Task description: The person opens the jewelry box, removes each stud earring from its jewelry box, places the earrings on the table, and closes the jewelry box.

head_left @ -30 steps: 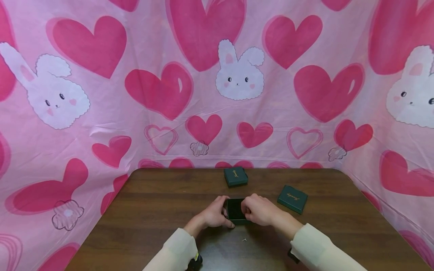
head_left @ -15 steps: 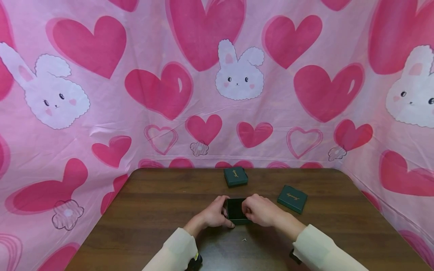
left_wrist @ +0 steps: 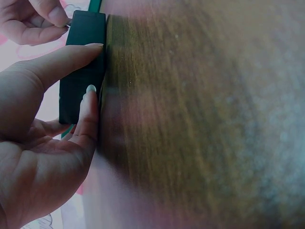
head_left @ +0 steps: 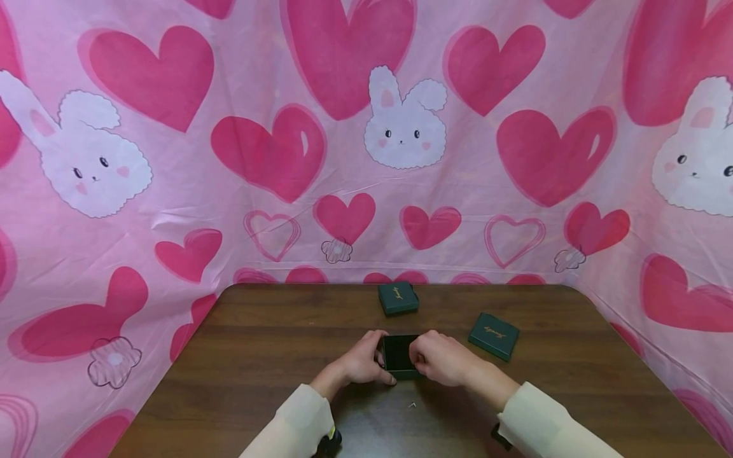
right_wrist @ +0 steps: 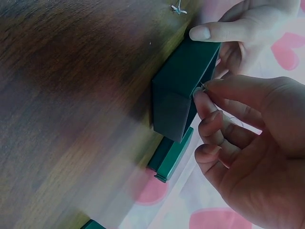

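Observation:
An open dark green jewelry box (head_left: 403, 375) with a black inside sits on the table. My left hand (head_left: 361, 364) grips its left side, thumb along the near wall and fingers around the side and back, as the left wrist view shows. At the box's right part, my right hand (head_left: 443, 359) pinches a tiny thin metallic piece (right_wrist: 204, 87) between thumb and index finger, right at the opening; its kind cannot be made out. A small silvery piece with crossed arms (right_wrist: 178, 9) lies on the table in front of the box.
Two dark green boxes with gold lettering stand on the brown wooden table (head_left: 275, 356): one box (head_left: 398, 298) near the back edge, another box (head_left: 495, 336) beyond my right hand. A pink cloth (head_left: 401, 191) with hearts and rabbits hangs around the table's back and sides.
My right hand and forearm have shifted very slightly to the right at the box. The left hand, the box and the small silvery piece stay where they were.

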Motion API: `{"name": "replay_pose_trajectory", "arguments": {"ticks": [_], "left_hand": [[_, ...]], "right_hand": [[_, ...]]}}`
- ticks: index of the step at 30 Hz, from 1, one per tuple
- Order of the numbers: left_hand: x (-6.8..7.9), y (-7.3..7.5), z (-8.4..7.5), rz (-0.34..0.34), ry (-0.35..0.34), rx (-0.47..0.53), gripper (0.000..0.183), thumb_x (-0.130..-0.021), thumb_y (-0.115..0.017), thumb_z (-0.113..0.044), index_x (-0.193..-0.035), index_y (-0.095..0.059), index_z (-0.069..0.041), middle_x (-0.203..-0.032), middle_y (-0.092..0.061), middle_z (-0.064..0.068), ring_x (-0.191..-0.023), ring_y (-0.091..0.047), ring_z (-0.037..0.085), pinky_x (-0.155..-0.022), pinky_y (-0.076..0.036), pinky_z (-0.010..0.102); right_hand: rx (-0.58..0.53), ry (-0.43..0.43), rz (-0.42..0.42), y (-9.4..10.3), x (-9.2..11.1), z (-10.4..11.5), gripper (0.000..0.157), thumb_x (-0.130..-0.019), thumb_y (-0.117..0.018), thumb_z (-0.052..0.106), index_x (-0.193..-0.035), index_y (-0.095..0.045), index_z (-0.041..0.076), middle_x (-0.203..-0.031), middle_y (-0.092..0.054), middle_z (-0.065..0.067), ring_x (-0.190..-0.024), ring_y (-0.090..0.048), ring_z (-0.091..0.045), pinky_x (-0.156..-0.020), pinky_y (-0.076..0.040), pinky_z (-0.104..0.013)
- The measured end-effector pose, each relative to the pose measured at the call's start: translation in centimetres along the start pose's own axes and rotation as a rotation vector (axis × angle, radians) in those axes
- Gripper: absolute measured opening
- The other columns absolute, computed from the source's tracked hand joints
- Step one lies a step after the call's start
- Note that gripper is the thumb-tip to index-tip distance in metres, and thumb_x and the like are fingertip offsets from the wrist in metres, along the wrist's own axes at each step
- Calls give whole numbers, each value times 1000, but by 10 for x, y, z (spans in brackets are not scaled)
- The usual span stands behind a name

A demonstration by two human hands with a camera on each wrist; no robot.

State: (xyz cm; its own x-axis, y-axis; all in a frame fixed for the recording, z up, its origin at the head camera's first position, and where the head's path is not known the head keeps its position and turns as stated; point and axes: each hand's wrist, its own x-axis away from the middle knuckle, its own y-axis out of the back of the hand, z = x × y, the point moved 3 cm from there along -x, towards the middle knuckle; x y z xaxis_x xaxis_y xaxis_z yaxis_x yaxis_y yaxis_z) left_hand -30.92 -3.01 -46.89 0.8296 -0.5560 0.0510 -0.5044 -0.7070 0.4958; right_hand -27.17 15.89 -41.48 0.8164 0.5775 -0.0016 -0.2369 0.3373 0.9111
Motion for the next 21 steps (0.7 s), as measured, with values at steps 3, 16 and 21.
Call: {"name": "replay_pose_trajectory", "arguments": {"ticks": [3, 16, 21], "left_hand": [[0, 0, 0, 4, 5, -1, 79, -71, -91, 0, -136, -47, -1, -116, -46, 12, -86, -55, 20, -69, -49, 28], [1, 0, -1, 0, 18, -4, 80, -71, -91, 0, -137, -46, -1, -117, -46, 12, -88, -54, 21, -75, -48, 31], [1, 0, -1, -1, 16, -1, 81, -71, -91, 0, -138, -45, 0, -117, -46, 12, -88, -53, 21, -75, -48, 32]], "right_hand": [[1, 6, 4, 0, 0, 0, 12, -92, -72, 6, -82, -71, 12, -73, -56, 9, -66, -52, -9, -60, -48, -28], [24, 37, -11, 0, 4, 3, 12, -91, -72, 7, -81, -70, 12, -73, -54, 10, -66, -51, -8, -60, -48, -27], [30, 37, -13, -1, 4, 3, 12, -91, -72, 7, -81, -70, 12, -73, -54, 10, -67, -51, -8, -61, -48, -26]]}}
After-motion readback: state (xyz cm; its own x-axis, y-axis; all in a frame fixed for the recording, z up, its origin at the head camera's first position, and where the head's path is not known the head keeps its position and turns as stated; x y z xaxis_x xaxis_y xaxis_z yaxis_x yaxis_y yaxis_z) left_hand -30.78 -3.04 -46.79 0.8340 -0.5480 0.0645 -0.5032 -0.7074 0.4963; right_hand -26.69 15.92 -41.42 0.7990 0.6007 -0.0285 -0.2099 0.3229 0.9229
